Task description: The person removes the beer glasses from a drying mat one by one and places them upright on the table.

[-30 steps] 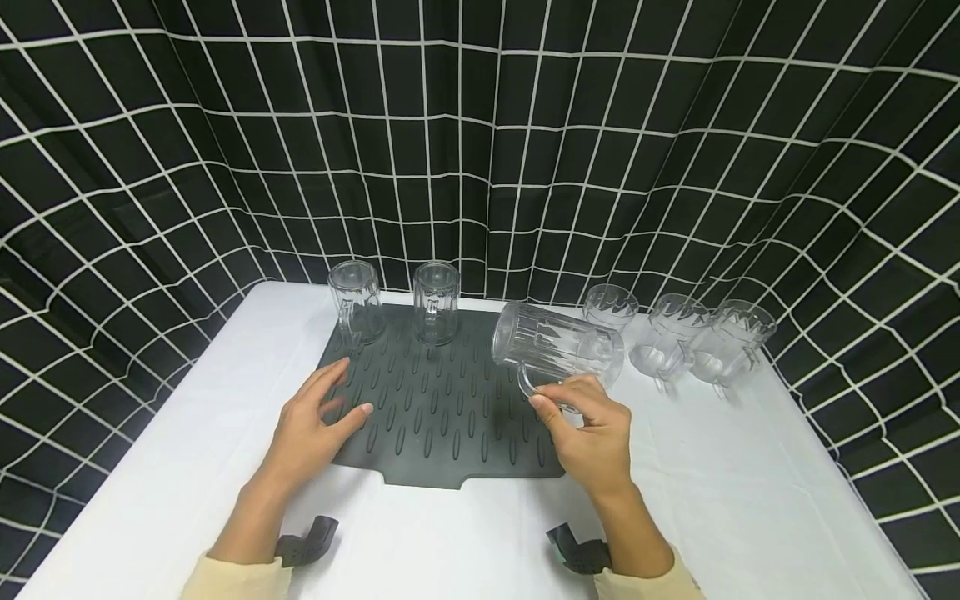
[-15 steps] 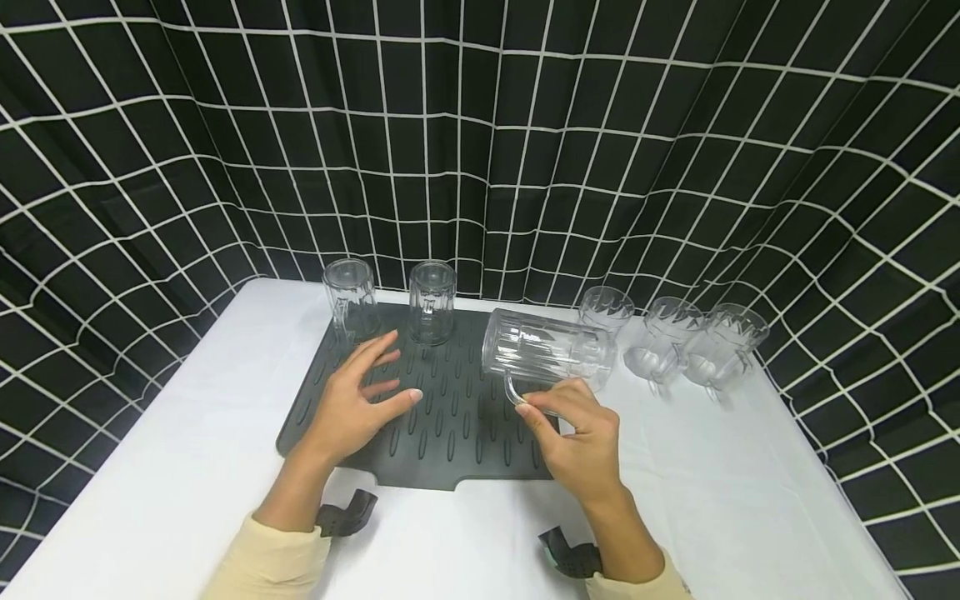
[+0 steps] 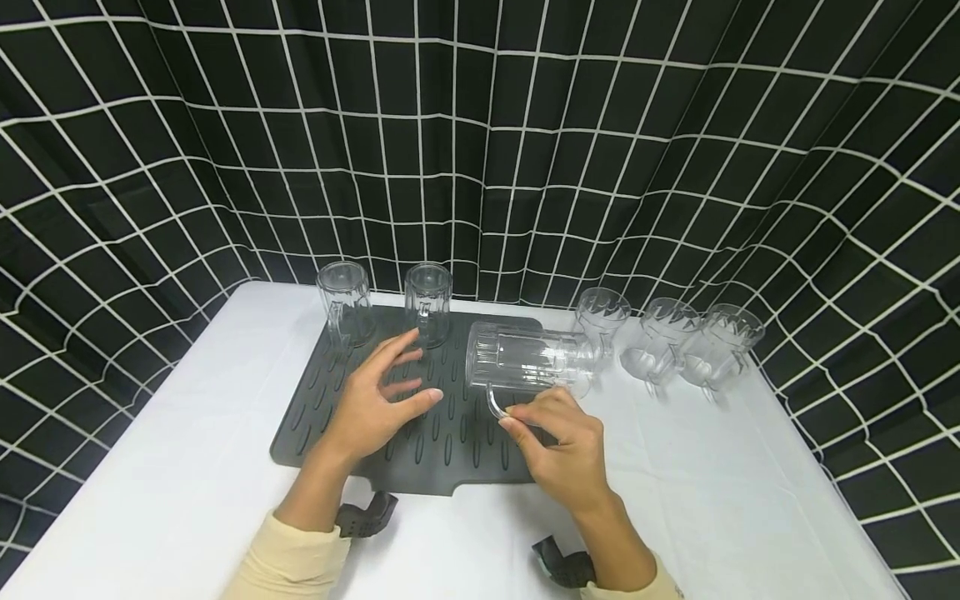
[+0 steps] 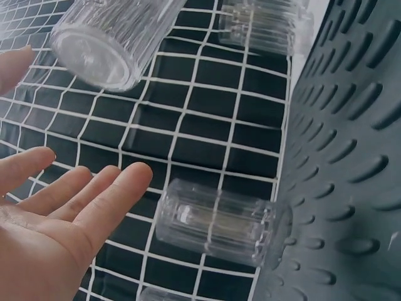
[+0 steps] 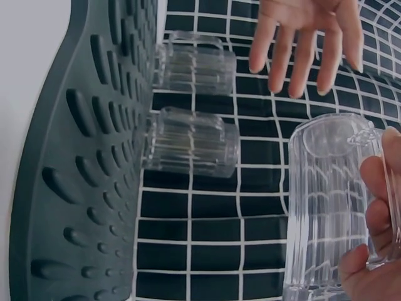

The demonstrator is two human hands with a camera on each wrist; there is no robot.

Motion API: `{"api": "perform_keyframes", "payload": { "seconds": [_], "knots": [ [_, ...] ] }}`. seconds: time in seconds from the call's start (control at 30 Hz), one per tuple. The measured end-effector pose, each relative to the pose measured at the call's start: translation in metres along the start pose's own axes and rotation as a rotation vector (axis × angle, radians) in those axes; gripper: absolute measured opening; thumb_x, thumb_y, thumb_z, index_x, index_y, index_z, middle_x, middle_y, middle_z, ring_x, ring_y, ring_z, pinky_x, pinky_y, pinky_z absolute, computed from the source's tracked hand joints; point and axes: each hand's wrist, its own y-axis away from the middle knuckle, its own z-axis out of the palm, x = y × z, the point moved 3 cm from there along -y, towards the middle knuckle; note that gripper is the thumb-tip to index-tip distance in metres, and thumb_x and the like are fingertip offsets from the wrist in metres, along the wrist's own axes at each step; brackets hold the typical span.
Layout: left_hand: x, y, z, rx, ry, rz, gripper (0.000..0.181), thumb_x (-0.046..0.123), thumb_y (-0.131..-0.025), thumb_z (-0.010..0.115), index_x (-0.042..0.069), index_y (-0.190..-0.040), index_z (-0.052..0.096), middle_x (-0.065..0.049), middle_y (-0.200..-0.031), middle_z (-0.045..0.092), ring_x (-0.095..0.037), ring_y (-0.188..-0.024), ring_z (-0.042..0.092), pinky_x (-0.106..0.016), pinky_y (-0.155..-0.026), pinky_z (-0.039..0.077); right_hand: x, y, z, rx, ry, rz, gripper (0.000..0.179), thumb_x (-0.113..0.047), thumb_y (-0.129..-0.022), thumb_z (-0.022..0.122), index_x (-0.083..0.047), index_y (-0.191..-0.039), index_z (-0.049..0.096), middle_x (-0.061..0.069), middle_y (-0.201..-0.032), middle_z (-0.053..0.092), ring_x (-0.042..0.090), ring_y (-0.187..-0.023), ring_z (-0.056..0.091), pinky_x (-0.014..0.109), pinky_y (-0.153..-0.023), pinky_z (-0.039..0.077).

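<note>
My right hand (image 3: 562, 450) pinches the handle of a clear glass beer mug (image 3: 532, 358), which lies on its side in the air over the right part of a dark grey drying mat (image 3: 412, 467). The mug's base faces left, towards my left hand (image 3: 375, 408). That hand hovers above the mat with fingers spread and touches nothing. In the left wrist view the round base of the held mug (image 4: 94, 56) shows beyond the left thumb. Two more mugs, a left one (image 3: 347, 304) and a right one (image 3: 429, 304), stand base up on the mat's back edge.
Right of the mat, three clear mugs stand mouth up on the white tablecloth (image 3: 720, 483): one (image 3: 602, 308) behind the held mug, a middle one (image 3: 660, 342) and an outer one (image 3: 720, 346). A black curtain (image 3: 480, 150) with white grid lines encloses the table's back and sides.
The held mug has shifted left and turned closer to level, its base end dropping lower in view. My left hand has moved right and forward over the mat, towards the mug.
</note>
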Motion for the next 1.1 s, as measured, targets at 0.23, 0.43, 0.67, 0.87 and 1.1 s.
{"api": "perform_keyframes", "payload": {
  "seconds": [0.23,0.43,0.67,0.87,1.1],
  "knots": [
    [0.001,0.002,0.003,-0.022,0.038,-0.023,0.077,0.007,-0.083,0.077,0.014,-0.148,0.038,-0.005,-0.146,0.037,-0.031,-0.128,0.045,-0.036,-0.093,0.052,-0.006,0.002,0.010,-0.066,-0.015,0.012,0.012,-0.012,-0.084,0.076,-0.001,-0.079,0.074,0.004,-0.074,0.070,0.019,-0.069,0.058,0.019,-0.068,0.049],
    [0.004,0.000,0.005,-0.029,0.055,-0.015,0.077,0.006,-0.082,0.078,0.012,-0.148,0.038,-0.006,-0.146,0.036,-0.029,-0.129,0.044,-0.037,-0.092,0.052,-0.009,0.003,0.017,-0.109,-0.014,0.016,0.017,-0.015,-0.089,0.072,-0.001,-0.080,0.074,0.003,-0.074,0.070,0.017,-0.068,0.057,0.016,-0.067,0.048],
    [0.000,0.000,0.008,-0.060,0.046,-0.024,0.078,0.008,-0.082,0.078,0.013,-0.148,0.037,-0.006,-0.146,0.038,-0.029,-0.128,0.044,-0.034,-0.090,0.053,-0.013,0.006,0.025,-0.122,-0.024,-0.010,0.014,-0.013,-0.088,0.072,-0.002,-0.081,0.074,0.002,-0.074,0.069,0.015,-0.067,0.057,0.015,-0.065,0.049],
    [-0.001,0.000,0.007,-0.072,0.030,-0.035,0.079,0.011,-0.081,0.080,0.016,-0.148,0.038,-0.003,-0.146,0.041,-0.028,-0.126,0.047,-0.032,-0.090,0.053,-0.013,0.007,0.027,-0.128,-0.027,-0.030,0.014,-0.015,-0.089,0.072,-0.003,-0.081,0.074,0.000,-0.074,0.070,0.015,-0.068,0.057,0.015,-0.064,0.048],
    [0.000,0.000,0.006,-0.075,0.073,-0.070,0.075,0.008,-0.078,0.082,0.015,-0.143,0.047,-0.004,-0.142,0.044,-0.037,-0.124,0.047,-0.033,-0.085,0.055,-0.015,0.006,0.026,-0.148,-0.036,-0.060,0.014,-0.014,-0.090,0.071,-0.003,-0.081,0.073,0.003,-0.077,0.071,0.016,-0.069,0.057,0.017,-0.067,0.048]
  ]
}}
